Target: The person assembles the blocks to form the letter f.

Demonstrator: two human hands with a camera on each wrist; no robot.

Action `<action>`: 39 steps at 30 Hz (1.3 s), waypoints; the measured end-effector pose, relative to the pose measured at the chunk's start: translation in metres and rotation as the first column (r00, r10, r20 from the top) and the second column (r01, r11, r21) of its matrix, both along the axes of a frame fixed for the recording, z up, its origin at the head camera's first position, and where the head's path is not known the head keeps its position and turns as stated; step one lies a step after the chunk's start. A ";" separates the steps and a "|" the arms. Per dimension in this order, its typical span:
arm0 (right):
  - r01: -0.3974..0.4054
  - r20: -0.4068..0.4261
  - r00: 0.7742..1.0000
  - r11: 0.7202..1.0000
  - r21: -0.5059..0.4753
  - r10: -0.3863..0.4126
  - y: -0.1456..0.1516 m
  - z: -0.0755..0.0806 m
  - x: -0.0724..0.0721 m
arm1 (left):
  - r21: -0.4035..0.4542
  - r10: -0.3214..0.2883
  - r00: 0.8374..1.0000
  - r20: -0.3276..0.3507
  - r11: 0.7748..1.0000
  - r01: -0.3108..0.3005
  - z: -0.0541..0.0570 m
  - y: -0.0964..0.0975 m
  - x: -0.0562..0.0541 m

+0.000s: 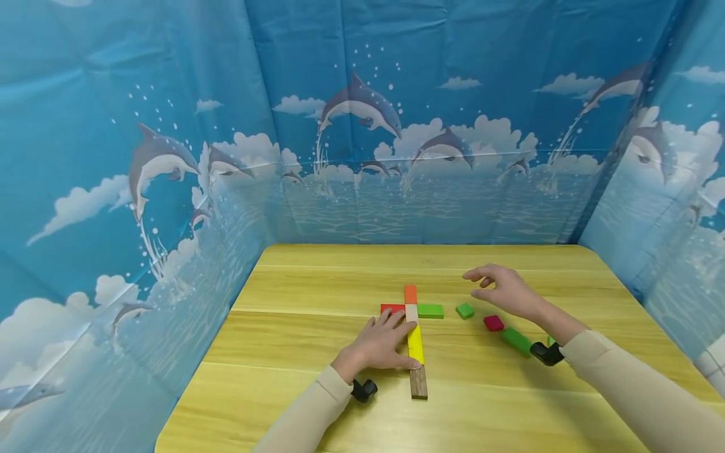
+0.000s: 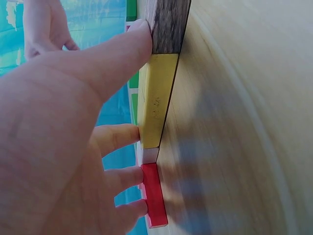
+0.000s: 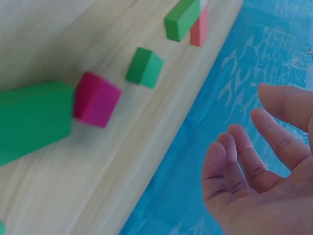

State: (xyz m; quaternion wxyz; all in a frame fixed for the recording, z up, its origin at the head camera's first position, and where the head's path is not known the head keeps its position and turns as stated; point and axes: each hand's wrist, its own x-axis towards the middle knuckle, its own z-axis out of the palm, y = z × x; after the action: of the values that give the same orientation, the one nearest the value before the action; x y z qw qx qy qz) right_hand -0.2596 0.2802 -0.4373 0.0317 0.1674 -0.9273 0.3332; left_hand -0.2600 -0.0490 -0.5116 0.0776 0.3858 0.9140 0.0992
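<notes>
Several wooden blocks lie joined in a cross on the table. An orange block (image 1: 410, 294) tops it, a white block (image 1: 411, 313) sits at the centre, and a red block (image 1: 392, 309) and a green block (image 1: 430, 311) form the arms. A yellow block (image 1: 415, 346) and a dark brown block (image 1: 418, 382) make the stem. My left hand (image 1: 381, 343) rests on the cross with spread fingers; in the left wrist view its fingertips touch the red and yellow blocks and the thumb (image 2: 139, 36) the brown one. My right hand (image 1: 504, 290) hovers with loosely bent fingers, holding nothing.
Loose on the right lie a small green block (image 1: 465, 311), a magenta block (image 1: 493, 323) and a long green block (image 1: 517, 341), below the right hand. The wooden table (image 1: 272, 377) ends at a blue dolphin curtain (image 1: 362, 207) behind and at the sides.
</notes>
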 end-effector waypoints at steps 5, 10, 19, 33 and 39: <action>-0.010 0.012 1.000 0.999 0.032 0.010 0.015 -0.001 0.017 | -0.003 0.001 1.000 -0.011 1.000 -0.001 -0.001 0.001 0.000; -0.006 0.000 1.000 0.998 0.068 0.006 0.028 -0.009 0.033 | 0.001 0.010 1.000 -0.013 1.000 -0.010 -0.002 0.000 0.001; 0.031 0.009 0.999 0.993 0.114 -0.032 0.047 -0.031 0.049 | 0.019 0.009 1.000 0.003 1.000 -0.009 -0.001 0.000 0.002; 0.058 0.103 0.992 0.991 0.119 -0.071 0.056 -0.055 0.059 | 0.019 0.008 1.000 -0.007 1.000 -0.008 -0.006 0.000 -0.001; 0.077 0.090 0.992 0.986 0.145 -0.091 0.058 -0.061 0.059 | 0.019 0.009 1.000 -0.006 1.000 -0.009 -0.007 0.000 -0.002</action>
State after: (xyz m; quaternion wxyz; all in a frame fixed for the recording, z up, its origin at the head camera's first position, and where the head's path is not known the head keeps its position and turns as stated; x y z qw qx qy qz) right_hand -0.2008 0.3385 -0.4979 -0.0109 0.1137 -0.9553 0.2726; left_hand -0.2619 -0.0493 -0.5183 0.0707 0.3828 0.9149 0.1069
